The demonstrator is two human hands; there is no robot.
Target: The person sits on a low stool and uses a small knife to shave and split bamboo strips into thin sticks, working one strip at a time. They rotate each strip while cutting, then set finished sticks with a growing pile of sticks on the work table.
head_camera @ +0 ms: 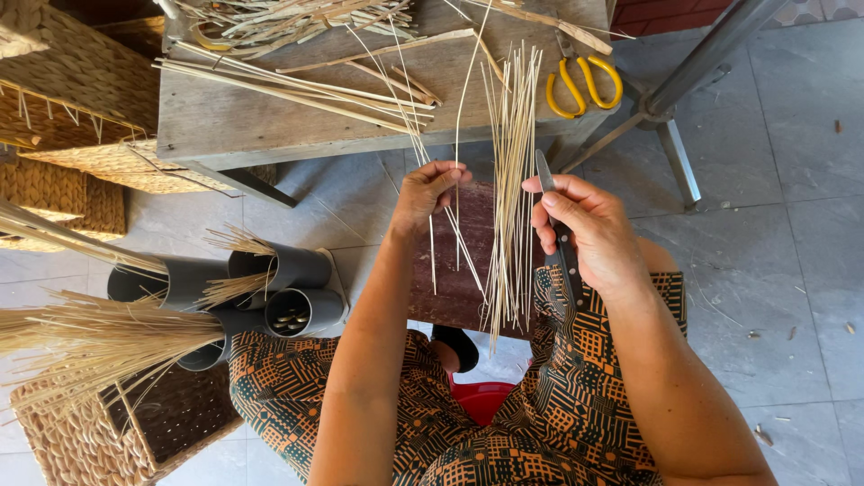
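Spanning grey tiles (strips atop): wooden table (243, 121).

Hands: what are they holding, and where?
Left hand pinches thin pale straw strips partway along. Right hand grips a dark-handled knife by its handle.

- The scissors (585, 85) lie at the bench's (225, 126) right edge, beside a bundle of thin strips (511, 180) that hangs over the near edge.
- Loose reeds (297, 85) lie across the bench's middle.
- Tubes (270, 292) stuffed with fibre stand on the floor (792, 225) before the bench's left corner.
- Woven baskets (63, 99) sit left of the bench; another basket (135, 432) lies nearer, before the tubes.
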